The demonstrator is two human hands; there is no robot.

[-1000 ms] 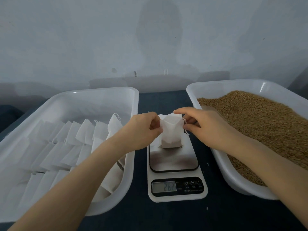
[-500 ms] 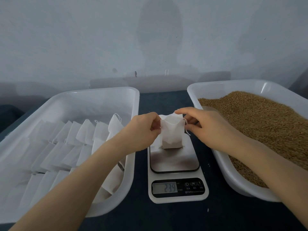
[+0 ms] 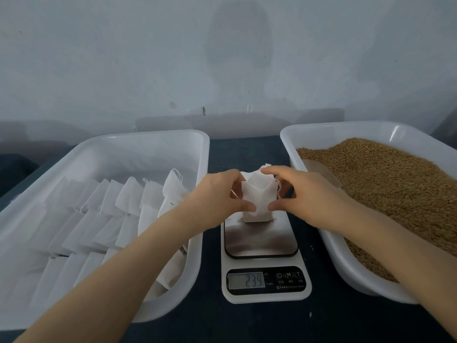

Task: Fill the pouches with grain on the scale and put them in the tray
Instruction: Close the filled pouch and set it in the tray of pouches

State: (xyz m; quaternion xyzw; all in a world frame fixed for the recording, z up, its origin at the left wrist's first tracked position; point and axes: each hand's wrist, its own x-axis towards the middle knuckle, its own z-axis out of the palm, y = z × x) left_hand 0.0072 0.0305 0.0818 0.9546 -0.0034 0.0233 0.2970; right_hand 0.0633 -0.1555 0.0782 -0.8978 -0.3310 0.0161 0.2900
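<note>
head view: a small white pouch (image 3: 257, 201) stands upright on the far end of the scale (image 3: 261, 241), between the two trays. the left hand (image 3: 217, 196) and the right hand (image 3: 309, 196) grip it from either side. on each, the thumb presses the lower front of the pouch and the other fingers curl round its top edge, so both hands hold the cloth and neither is slack. a thin drawstring (image 3: 279, 189) loops out on the right side by the right fingers. the bottom of the pouch looks plump, and the display (image 3: 246, 280) shows the digits 239, so my judgement is that the weighing of this one is about done and the step in hand is closing the mouth. the tray (image 3: 148, 137) on the left holds rows of white pouches (image 3: 128, 201) leaning on each other. the grain tray (image 3: 346, 126) on the right is heaped with brown grain (image 3: 383, 181).

the next move likely calls for pulling the string snug while the mouth stays up, then lifting the pouch clear of the scale and carrying it left over the tray's rim to a free spot beside the others. tipping it before it is tied could spill grain.
</note>
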